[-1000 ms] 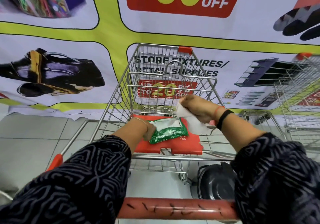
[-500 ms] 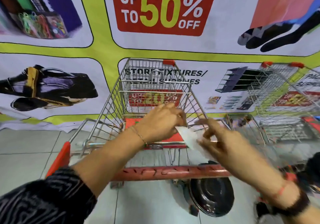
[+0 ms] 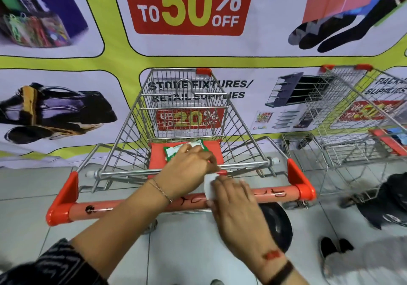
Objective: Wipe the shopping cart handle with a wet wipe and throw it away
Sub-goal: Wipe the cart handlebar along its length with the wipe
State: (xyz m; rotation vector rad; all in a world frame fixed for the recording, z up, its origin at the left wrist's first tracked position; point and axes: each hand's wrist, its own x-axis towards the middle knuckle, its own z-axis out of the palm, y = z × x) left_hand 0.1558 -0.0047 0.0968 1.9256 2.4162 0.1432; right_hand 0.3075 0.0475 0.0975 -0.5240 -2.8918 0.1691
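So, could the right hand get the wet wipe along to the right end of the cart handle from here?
Probably yes. The right hand already presses the wet wipe on the cart handle, and the bar to its right looks bare up to the red corner cap.

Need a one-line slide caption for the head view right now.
Right hand presses a white wet wipe onto the cart's red handle; left hand hovers near the wipe packet.
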